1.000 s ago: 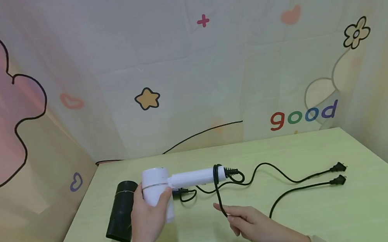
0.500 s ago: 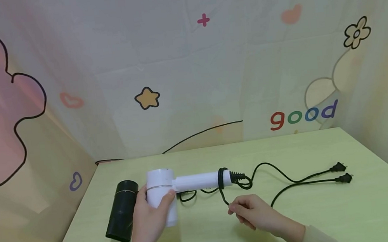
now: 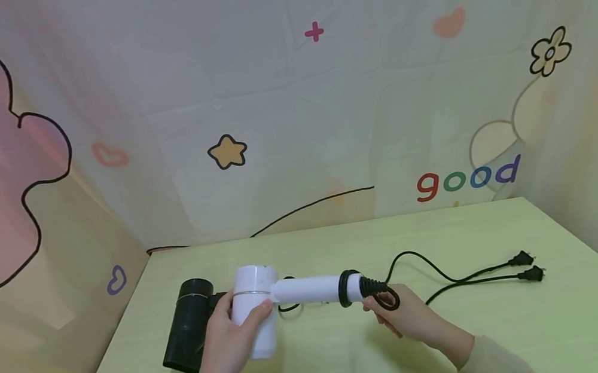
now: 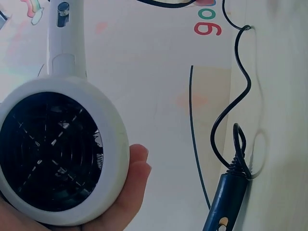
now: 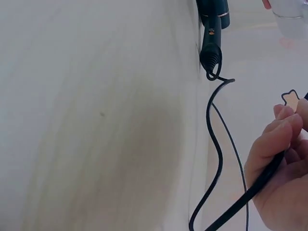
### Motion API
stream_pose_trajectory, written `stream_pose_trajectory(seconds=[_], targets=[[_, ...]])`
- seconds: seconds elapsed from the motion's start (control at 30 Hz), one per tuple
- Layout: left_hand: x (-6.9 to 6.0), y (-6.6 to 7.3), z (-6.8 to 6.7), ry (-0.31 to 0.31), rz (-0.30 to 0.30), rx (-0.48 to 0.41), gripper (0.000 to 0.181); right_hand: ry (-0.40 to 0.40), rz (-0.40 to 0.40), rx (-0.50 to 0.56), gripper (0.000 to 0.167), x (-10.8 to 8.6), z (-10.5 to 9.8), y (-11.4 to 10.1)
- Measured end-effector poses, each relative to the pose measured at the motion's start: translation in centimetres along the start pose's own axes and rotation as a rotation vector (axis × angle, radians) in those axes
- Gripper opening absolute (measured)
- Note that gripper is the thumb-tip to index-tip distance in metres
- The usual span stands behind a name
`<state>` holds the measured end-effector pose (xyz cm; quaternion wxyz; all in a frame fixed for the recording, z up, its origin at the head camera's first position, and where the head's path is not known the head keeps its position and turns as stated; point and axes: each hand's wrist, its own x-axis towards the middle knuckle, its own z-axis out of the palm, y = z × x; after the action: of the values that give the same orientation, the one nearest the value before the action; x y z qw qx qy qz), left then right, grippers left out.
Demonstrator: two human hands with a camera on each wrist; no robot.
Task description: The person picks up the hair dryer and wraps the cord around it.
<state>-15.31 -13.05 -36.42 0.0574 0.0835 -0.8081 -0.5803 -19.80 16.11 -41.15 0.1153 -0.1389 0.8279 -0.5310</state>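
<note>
My left hand (image 3: 227, 340) grips the white hair dryer (image 3: 309, 290) round its barrel, above the table. Its handle points right, and the left wrist view shows its round dark grille (image 4: 50, 149). Black cord (image 3: 345, 289) is wrapped round the handle near its end. Beside that end, partly behind a cord loop, my right hand (image 3: 411, 320) pinches the cord; the right wrist view shows the cord (image 5: 250, 192) running through its curled fingers. Left of my left hand, a black hair dryer (image 3: 185, 329) lies on the table, its handle partly hidden by the white one.
Two black plugs, an upper plug (image 3: 521, 258) and a lower plug (image 3: 531, 274), lie on the right of the pale green table (image 3: 572, 328), their cords crossing near them. A printed curtain (image 3: 293, 121) hangs behind the table's back edge.
The white hair dryer has shifted a little right and down with my left hand. My right hand has moved the cord from below the handle to beside its end. The lower plug slid slightly right.
</note>
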Motion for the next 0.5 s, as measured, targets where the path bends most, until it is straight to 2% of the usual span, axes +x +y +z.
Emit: stream_pose_trajectory(seconds=[0.13, 0.33, 0.5], targets=[[-0.1, 0.0, -0.2, -0.021, -0.003, 0.009, 0.075, 0.034, -0.017, 0.012, 0.025, 0.2, -0.6, -0.4], [-0.1, -0.1, -0.4, -0.052, 0.005, -0.008, 0.069, 0.12, 0.009, 0.031, 0.037, 0.2, -1.3, -1.1], [-0.2, -0.2, -0.5, -0.073, 0.009, -0.008, 0.071, 0.125, 0.002, 0.067, 0.037, 0.3, -1.9, -1.5]])
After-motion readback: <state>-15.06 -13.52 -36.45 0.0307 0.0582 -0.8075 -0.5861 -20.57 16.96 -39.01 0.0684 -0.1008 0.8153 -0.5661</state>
